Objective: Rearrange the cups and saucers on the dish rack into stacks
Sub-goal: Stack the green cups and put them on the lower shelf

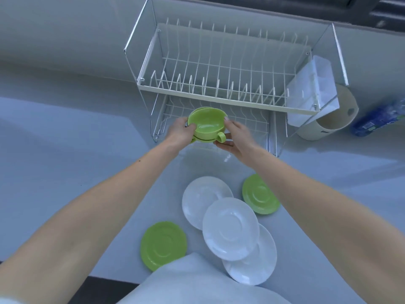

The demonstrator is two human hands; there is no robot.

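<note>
Stack of green cups (206, 125) held at the near edge of the dish rack (219, 93), lower tier, above the table (65, 150). Left hand (180, 131): fingers curled round the left rim. Right hand (237, 137): thumb on the right rim, fingers underneath by the handle. Both forearms extended. Nearer on the table: three overlapping white saucers (230, 227), a left green saucer (163, 243), a right green saucer (259, 194).

The dish rack (208, 93) is white wire. Directly before it, the cups (206, 125) are lime green. Further in front of it lie lime-green saucers (163, 244) (259, 197) and plain white saucers (205, 198) (230, 228) (263, 266) on a pale grey-blue surface (87, 154). Right of the rack, a bottle (381, 119) is blue.
</note>
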